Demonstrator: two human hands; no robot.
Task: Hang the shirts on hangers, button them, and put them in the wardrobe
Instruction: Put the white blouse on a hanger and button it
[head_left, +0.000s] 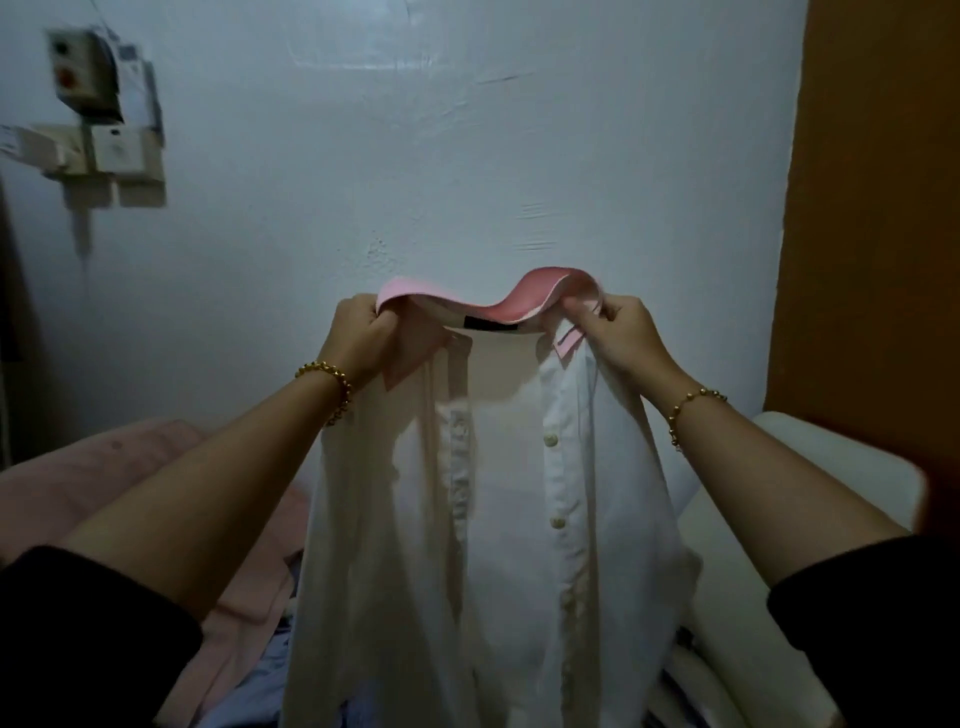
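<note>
Left hand (363, 332) and right hand (618, 332), raised level with one another in front of the wall (467, 156). Each hand has its fingers curled and pinching one end of the pink collar (467, 306) of a white shirt (519, 519).

We see the collar spanning sideways between the two grips and sagging a little in the middle, with a dark label (491, 323) showing just beneath it. The body of the shirt hangs straight down from the hands, so its long axis runs vertically, with its inside facing us. The front is open: the buttons (550, 440) sit along the edge nearer the right hand, and the facing edge falls below the left hand.

A pink garment (78, 478) lies low on the left, and an orange panel (872, 208) stands at the right edge. We cannot tell whether this panel belongs to the wardrobe. No hanger is in view.

We judge the shirt to be at the start of its handling, since it is neither hung nor buttoned. Both hands are equally near the collar opening, which faces up. A hanger would therefore enter from above, between the two grips, once either hand lets go to fetch it.
</note>
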